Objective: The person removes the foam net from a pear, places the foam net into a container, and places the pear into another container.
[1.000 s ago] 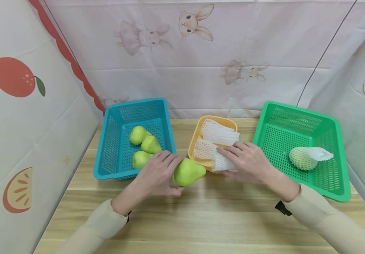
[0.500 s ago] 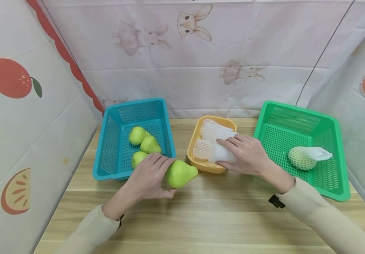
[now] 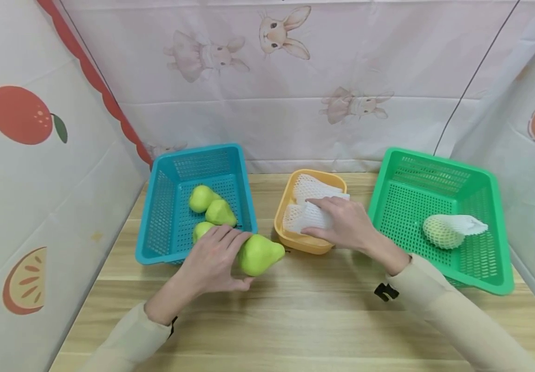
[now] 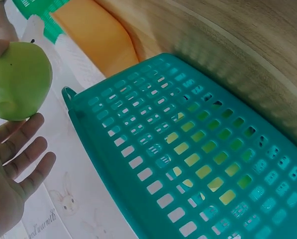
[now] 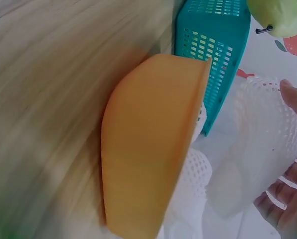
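Observation:
In the head view my left hand [image 3: 210,259] grips a green pear [image 3: 259,255] in front of the blue basket's near right corner, its stem end to the right. The left wrist view shows this pear [image 4: 23,79] between thumb and fingers. My right hand [image 3: 347,222] holds a white foam net sleeve [image 3: 315,216] over the small orange basket [image 3: 305,246]. In the right wrist view the sleeve [image 5: 255,144] hangs between thumb and fingers, above the basket's rim. More foam sleeves [image 3: 315,187] lie in the orange basket.
The blue basket [image 3: 150,217] at left holds several items, including pears [image 3: 220,212]; one is partly hidden by my left hand. At right, a green basket [image 3: 500,227] contains a pear in a foam sleeve [image 3: 444,232]. A printed cloth [image 3: 277,129] hangs behind the wooden table [image 3: 295,320].
My left hand has drawn the pear leftward, away from the orange basket. My right hand, with the foam sleeve, has shifted left and a little farther back over the orange basket.

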`<state>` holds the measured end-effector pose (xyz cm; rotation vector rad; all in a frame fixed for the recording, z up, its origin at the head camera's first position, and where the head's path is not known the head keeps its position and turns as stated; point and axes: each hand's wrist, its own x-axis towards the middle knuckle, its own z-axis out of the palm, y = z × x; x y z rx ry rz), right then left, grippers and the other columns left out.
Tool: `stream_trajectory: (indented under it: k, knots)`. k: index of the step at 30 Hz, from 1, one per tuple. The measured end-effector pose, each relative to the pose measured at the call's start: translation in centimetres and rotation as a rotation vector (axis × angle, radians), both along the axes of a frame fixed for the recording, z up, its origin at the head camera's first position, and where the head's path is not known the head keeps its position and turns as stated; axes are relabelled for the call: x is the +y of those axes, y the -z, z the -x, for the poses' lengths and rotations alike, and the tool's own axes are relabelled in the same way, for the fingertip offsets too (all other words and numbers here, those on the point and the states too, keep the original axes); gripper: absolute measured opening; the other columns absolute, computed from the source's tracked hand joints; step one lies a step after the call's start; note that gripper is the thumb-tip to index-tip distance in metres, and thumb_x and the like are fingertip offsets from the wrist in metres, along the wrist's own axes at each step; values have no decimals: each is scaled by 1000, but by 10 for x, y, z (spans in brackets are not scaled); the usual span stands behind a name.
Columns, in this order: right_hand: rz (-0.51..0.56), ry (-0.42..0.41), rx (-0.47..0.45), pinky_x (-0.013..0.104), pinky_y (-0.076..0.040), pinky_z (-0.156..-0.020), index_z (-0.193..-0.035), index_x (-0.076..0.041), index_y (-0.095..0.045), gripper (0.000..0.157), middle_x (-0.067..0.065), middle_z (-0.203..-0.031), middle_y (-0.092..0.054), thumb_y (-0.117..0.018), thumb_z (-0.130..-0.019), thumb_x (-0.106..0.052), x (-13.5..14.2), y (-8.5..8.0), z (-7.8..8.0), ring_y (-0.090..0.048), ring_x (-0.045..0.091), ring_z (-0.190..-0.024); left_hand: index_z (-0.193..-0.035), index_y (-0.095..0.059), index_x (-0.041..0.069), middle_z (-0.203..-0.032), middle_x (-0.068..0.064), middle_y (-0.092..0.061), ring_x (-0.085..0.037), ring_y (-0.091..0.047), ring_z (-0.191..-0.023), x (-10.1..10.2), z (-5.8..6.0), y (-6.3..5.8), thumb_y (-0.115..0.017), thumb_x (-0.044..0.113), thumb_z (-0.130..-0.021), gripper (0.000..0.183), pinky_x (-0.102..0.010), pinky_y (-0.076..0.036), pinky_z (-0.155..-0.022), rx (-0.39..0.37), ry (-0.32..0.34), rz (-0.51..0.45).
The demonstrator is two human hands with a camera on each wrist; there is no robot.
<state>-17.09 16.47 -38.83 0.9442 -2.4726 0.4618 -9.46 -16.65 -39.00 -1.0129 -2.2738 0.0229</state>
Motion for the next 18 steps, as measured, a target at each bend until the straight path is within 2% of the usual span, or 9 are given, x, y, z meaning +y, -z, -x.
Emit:
stream_trajectory:
  k: [3, 9, 18]
  knots:
    - [15, -1, -54, 47, -65, -82, -129, -10, -74, 73, 13, -122, -79, -89, -75, -57, -5, 3, 3, -78, 33, -108, -116, -72, 8, -102, -4, -76, -23, -68, -94, -1, 0, 0, -86, 70, -54, 89, -37, -61, -84, -5, -1, -2]
    - [29, -11, -143, 50, -63, -94, -133, -10, -72, 72, 12, -128, -77, -86, -79, -56, -16, 5, 9, -75, 33, -116, -116, -72, 8, -102, -5, -76, -23, -68, -94, -1, 0, 1, -87, 69, -52, 90, -38, -61, -83, -3, 0, -8]
    - [37, -43, -165, 51, -62, -97, -134, -6, -71, 73, 14, -131, -76, -86, -81, -55, -26, 11, 20, -74, 35, -119, -116, -71, 8, -102, -5, -75, -23, -67, -94, -2, 0, 2, -88, 68, -52, 90, -38, -60, -84, -14, -2, -11]
